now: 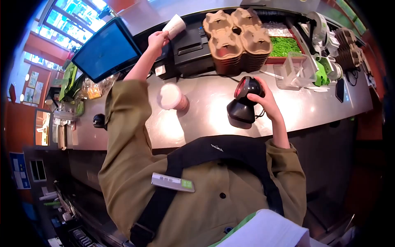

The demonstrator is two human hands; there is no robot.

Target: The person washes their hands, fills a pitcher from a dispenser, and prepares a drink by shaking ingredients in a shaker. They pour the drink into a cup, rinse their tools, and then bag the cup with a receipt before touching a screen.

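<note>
My left hand (158,42) reaches to the far side of the counter, its fingers closed on a curled white paper slip (175,26) that looks like a receipt. Whether the slip is still joined to a printer cannot be made out. My right hand (267,101) wraps round the head of a black desktop barcode scanner (242,105), which has a reddish window and a wide base. Between my arms a lidded cup (172,96) with a pale pinkish drink stands upright on the counter, touched by neither hand.
A monitor (108,50) stands at the left. Behind the metal counter (205,127) are a black box-shaped machine (191,53), stacked cardboard cup carriers (224,43) and a tray of green bits (284,46). Clear plastic containers (294,74) and a green tape dispenser (323,72) lie right.
</note>
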